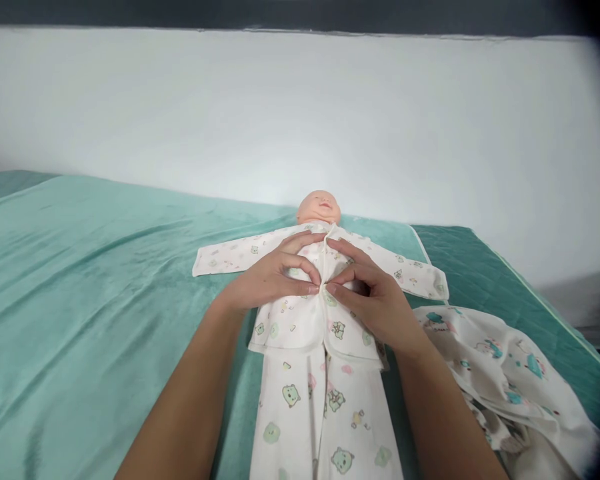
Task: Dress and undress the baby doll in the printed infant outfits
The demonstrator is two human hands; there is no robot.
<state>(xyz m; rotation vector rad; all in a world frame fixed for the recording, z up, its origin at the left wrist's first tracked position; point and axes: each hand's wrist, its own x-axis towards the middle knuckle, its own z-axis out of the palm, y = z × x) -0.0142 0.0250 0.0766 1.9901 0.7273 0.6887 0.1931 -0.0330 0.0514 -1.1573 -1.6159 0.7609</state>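
A baby doll [319,207] lies on its back with its head toward the wall. It wears a white long-sleeved baby jacket [293,327] printed with small animals, and matching trousers [290,413]. My left hand [280,268] pinches the jacket's front edge at mid-chest between thumb and finger. Opposite it, my right hand [363,283] pinches the other front edge, and the fingertips of both hands almost meet at the middle seam. Any fastener between them is too small to make out. Below my hands the front edges part slightly at the hem. Both sleeves spread outward, flat.
A green sheet [105,320] covers the bed, with a darker quilted layer [465,260] at the right. White printed baby cloths [510,367] lie heaped beside my right forearm. Behind the doll's head rises a white wall [300,113].
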